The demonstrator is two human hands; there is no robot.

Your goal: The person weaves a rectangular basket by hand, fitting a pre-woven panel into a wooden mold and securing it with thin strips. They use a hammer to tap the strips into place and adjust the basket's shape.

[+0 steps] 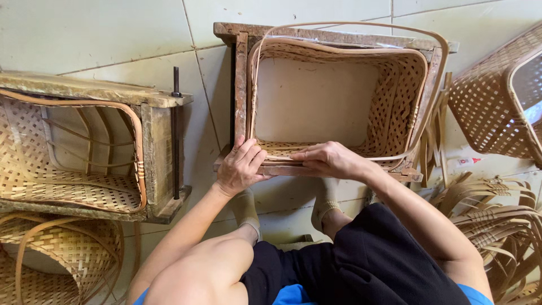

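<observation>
Spare basket (pixel 497 96) right, framed basket (pixel 73 164) left, strips (pixel 497 226) beside.

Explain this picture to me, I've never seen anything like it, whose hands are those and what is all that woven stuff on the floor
The one picture comes from a camera on the person's head, looking down past their knees. The left hand and right hand are bare and rest on the near rim of a woven basket that sits inside a wooden frame. They press on the rim; neither lifts anything. On the tiled floor, a second framed basket lies at left, another basket at right, and loose cane strips at lower right.
</observation>
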